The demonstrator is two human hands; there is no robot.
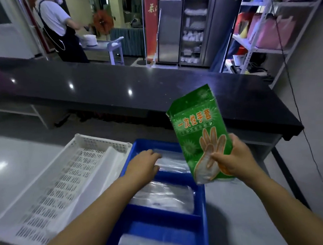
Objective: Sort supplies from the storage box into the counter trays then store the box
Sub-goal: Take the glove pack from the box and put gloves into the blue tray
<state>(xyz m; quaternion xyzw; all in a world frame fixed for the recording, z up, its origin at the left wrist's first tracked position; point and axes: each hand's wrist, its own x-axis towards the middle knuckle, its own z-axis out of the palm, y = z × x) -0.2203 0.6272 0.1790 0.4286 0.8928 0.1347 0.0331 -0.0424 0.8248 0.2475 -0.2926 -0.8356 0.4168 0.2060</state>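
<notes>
Green glove pack, upright over the blue tray, is pinched low by the right hand; the left hand lies flat on clear bags. Top-heavy and slick, the pack may flop or slip into the wrong compartment.

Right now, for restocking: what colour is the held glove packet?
Green glove packet, orange lettering; head view.

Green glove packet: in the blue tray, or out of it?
Out. The right hand grips the green glove packet by its lower end, upright, above the right rim of the blue tray.
</notes>
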